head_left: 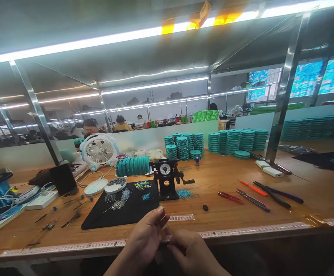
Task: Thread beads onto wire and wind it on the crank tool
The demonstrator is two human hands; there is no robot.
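Observation:
My left hand [146, 234] is at the table's front edge, thumb and finger pinched on something tiny, too small to name. Just right of it and lower, my right hand [192, 249] has its fingers curled together; what they hold, if anything, is hidden. Beyond both hands stands a black hand-cranked winder [167, 180] with a round dial, bearing a row of teal spools [133, 166]. On a black mat [98, 220] lie colored beads [143, 185], silvery small parts [118, 205] and a white dish [115, 190] of grey pieces. Short teal pieces [185, 194] lie by the winder's base.
Red-handled tweezers [253, 200], an orange tool [252, 188] and dark-handled pliers [276, 194] lie at right. Stacked teal spools [233, 142] line the back. A white fan [99, 150] and a phone [63, 179] stand left. Measuring tape [250, 230] runs along the front edge.

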